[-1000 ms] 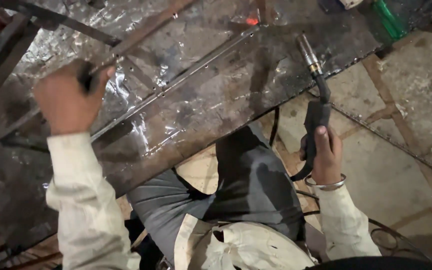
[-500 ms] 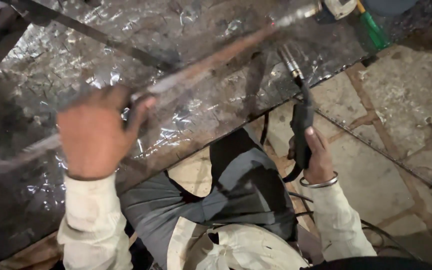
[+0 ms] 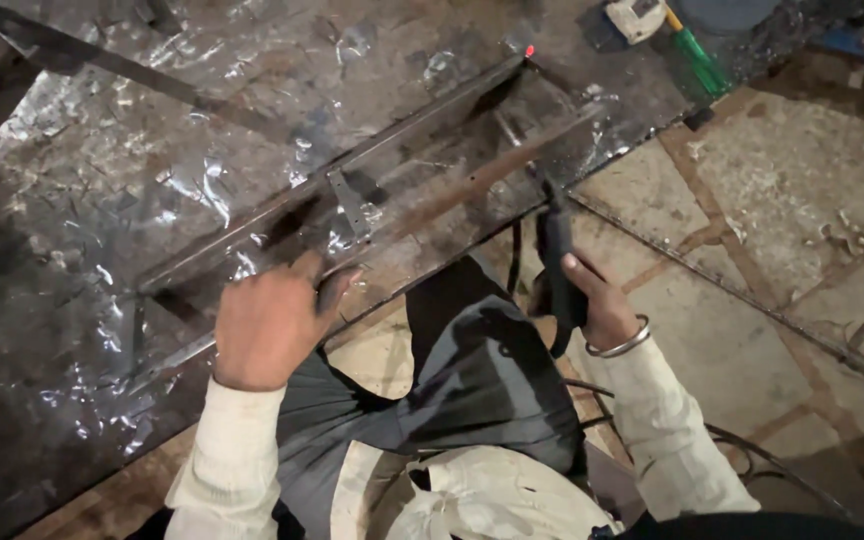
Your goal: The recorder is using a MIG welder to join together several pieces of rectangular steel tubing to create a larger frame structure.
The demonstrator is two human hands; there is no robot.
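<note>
Both hands closed — left hand [image 3: 270, 325] gripping rusty rod [image 3: 472, 180] running up-right over surface [image 3: 102, 200], right hand [image 3: 597, 305] nearer tip, holding welding torch [image 3: 555, 255].

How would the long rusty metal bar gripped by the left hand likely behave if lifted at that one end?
The bar looks like straight steel, so probably stiff rather than floppy. Its length beyond the left hand suggests it would feel end-heavy and want to dip. Its rough rusty surface likely grips well.
</note>
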